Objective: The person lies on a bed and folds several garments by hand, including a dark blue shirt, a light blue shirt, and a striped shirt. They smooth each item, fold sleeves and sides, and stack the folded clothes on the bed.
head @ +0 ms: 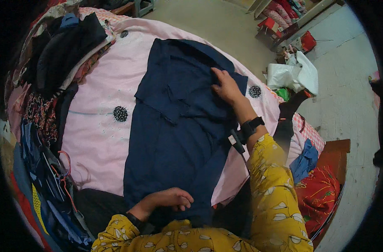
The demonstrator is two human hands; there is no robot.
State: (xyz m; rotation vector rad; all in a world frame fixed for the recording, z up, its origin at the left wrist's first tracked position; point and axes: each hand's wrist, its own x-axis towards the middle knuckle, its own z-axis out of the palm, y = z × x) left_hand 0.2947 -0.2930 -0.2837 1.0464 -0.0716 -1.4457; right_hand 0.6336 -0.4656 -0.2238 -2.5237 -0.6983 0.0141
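A dark navy blue garment lies spread over a pink bedsheet printed with black round motifs, its near end reaching my lap. My right hand rests on the garment's far right part, fingers apart, holding nothing that I can see. Close to my body, my left hand is over the near end of the cloth with its fingers curled; whether it pinches any fabric is not visible. Folds and a loose flap cross the middle of the garment. Both wrists carry black bands, and a small dark device with a cable is beside the right wrist.
Folded dark clothes are piled at the back left. Nearer on the left are more clothes with coat hangers. A blue cloth and a red patterned cloth lie at right. White plastic bags stand on the floor beyond the bed.
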